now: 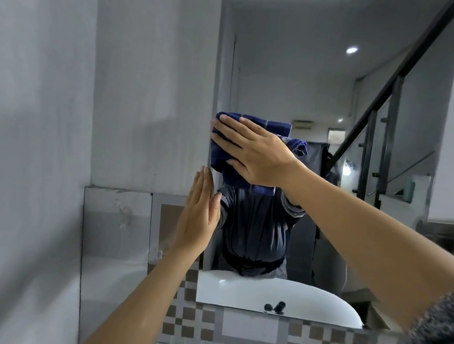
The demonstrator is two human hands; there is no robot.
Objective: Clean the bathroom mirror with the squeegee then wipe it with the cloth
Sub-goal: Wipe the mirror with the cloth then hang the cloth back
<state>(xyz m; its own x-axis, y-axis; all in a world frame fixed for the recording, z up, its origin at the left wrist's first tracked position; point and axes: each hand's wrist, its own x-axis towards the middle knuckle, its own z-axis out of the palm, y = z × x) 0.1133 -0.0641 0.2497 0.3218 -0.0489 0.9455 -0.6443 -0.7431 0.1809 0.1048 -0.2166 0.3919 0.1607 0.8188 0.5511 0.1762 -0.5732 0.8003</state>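
The right hand [259, 152], fingers flat, presses the folded dark-blue checked cloth [252, 131] against the wall-mounted mirror [305, 83], left edge, covering the reflected face. The left hand [199, 218] is flat, empty. No legible writing.

Grey plastered wall [46, 107] above brown-and-grey checkered tiles [185, 315], with dull, even light throughout.

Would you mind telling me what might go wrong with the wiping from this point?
The right hand presses the blue cloth with a flat palm, no grip, so it may slip down. The left hand rests bare at the mirror edge and could leave smudges. The cloth sits at the left edge, so the right side may be missed.
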